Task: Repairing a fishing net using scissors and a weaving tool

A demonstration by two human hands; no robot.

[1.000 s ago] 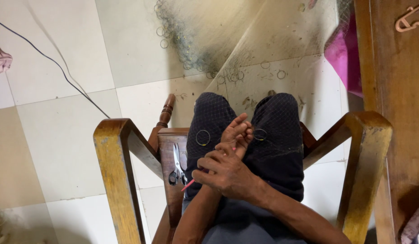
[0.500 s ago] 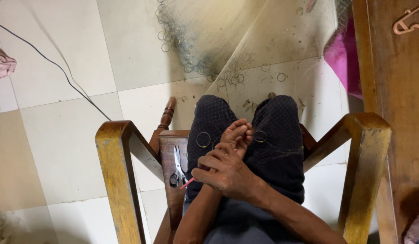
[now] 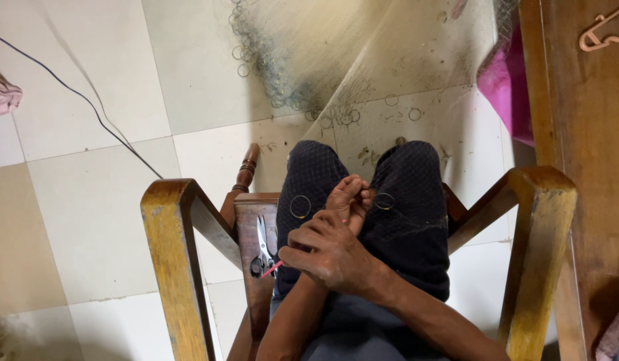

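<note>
We've got both hands, left hand [image 3: 349, 200] and right hand [image 3: 329, 251], pinched together on the fine see-through ringed netting [image 3: 363, 87], which looks light and floppy, so grab it beside a ring.

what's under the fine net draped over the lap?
Under the fine net: dark trousers and beige floor tiles show through. The hands hide whatever lies beneath them.

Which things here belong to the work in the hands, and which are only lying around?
In the work: left hand, right hand, fine netting with metal rings, thin red tool.

Lying about: small scissors, black cable, pink cloth, wire hanger.
</note>
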